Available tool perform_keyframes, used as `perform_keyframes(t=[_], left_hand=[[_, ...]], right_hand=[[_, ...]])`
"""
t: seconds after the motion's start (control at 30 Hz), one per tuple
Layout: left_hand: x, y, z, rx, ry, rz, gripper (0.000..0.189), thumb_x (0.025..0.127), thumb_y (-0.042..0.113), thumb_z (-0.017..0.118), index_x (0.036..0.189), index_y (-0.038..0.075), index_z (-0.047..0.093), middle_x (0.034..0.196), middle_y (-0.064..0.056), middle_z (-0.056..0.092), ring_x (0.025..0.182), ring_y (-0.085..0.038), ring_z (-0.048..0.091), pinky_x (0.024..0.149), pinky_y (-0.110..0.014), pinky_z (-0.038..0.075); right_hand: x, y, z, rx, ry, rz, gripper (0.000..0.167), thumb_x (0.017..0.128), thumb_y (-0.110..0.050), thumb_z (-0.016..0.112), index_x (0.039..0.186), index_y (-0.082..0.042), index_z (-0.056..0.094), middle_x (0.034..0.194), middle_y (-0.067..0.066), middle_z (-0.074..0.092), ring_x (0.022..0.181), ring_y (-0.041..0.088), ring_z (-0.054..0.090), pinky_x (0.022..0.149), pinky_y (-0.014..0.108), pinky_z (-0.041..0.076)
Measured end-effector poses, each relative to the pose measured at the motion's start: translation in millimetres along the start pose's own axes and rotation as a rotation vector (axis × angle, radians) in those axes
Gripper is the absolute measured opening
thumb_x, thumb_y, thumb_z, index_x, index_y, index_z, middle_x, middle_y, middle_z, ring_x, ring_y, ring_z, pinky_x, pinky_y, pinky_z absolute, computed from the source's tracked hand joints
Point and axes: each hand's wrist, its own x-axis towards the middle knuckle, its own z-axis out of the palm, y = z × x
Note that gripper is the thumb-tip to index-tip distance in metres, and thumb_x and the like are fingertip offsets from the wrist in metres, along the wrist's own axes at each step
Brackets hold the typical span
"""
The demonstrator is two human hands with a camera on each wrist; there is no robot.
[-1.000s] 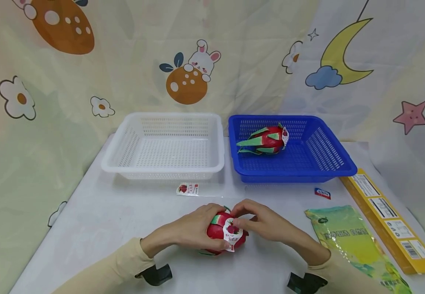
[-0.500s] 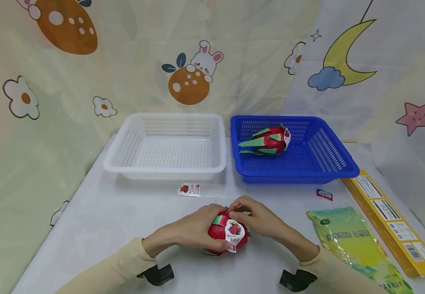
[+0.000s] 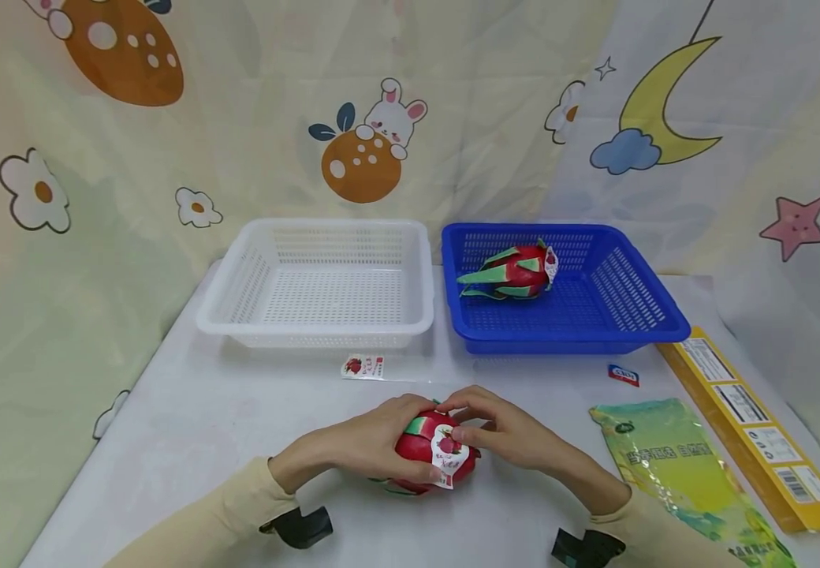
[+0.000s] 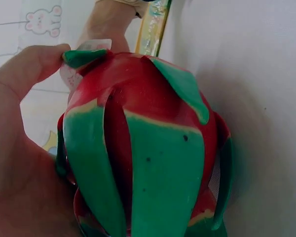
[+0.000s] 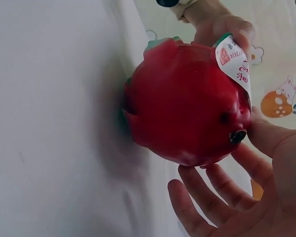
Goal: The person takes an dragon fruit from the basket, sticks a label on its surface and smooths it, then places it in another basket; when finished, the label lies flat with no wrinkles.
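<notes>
A red dragon fruit (image 3: 414, 450) with green scales rests on the table in front of me. My left hand (image 3: 374, 442) grips it from the left, thumb at the near side and fingers over the far side. A white sticker (image 3: 449, 457) with a fruit picture and red lettering lies on its upper surface. My right hand (image 3: 509, 430) touches the fruit's right end, its thumb on the sticker and its fingers loosely extended. In the right wrist view, the sticker (image 5: 234, 66) curves over the fruit near the left hand (image 5: 222, 29). The left wrist view shows the fruit's green scales (image 4: 163, 168) up close.
A white basket (image 3: 314, 327) stands behind. Beside it, a blue basket (image 3: 566, 335) holds another stickered dragon fruit (image 3: 516, 270). A label strip (image 3: 363, 366) and a small blue-red wrapper (image 3: 624, 375) lie nearer. To the right are a green-yellow bag (image 3: 687, 465) and a yellow box (image 3: 758, 430).
My right thumb lifted off the sticker toward the fruit's far edge, then came back down onto it. My left hand keeps its grip, and the dragon fruit has barely shifted.
</notes>
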Motion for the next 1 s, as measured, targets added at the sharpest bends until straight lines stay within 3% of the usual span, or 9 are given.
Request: perform_keyframes(t=[0.33,0.47,0.77,1.0], left_hand=[[0.2,-4.8,-10.0,-0.106,-0.097,0.005,0.080,0.076,0.037,0.077,0.143,0.023,0.036,0.135,0.006,0.044,0.119,-0.012,0.045,0.079,-0.019,0.053],[1.7,-9.0,-12.4,-0.099,-0.124,0.013,0.081,0.076,0.036,0.078,0.144,0.023,0.035,0.136,0.007,0.043,0.120,-0.012,0.044,0.081,-0.019,0.052],[4.5,-14.3,-11.5,-0.074,-0.127,0.005,0.086,0.073,0.030,0.080,0.146,0.018,0.035,0.138,0.005,0.042,0.121,-0.015,0.045,0.080,-0.019,0.053],[4.8,-12.2,-11.4,-0.093,-0.135,-0.014,0.085,0.073,0.027,0.082,0.145,0.020,0.038,0.136,0.004,0.044,0.120,-0.015,0.045,0.079,-0.022,0.055]], right_hand=[[-4.4,6,-4,0.058,-0.063,-0.015,0.044,0.094,-0.030,0.062,0.136,-0.020,0.053,0.139,0.008,0.045,0.128,0.034,0.049,0.090,0.024,0.051],[-7.5,13,-6,0.115,-0.106,-0.017,0.050,0.094,-0.027,0.063,0.141,-0.020,0.048,0.145,0.009,0.040,0.132,0.037,0.045,0.093,0.026,0.050],[-12.5,22,-11,0.177,-0.149,0.020,0.049,0.097,-0.027,0.057,0.144,-0.026,0.045,0.152,0.006,0.037,0.136,0.037,0.040,0.102,0.042,0.047],[-20.6,28,-16,0.227,-0.188,0.016,0.048,0.100,-0.023,0.053,0.146,-0.021,0.041,0.153,0.013,0.037,0.135,0.041,0.042,0.098,0.035,0.051]])
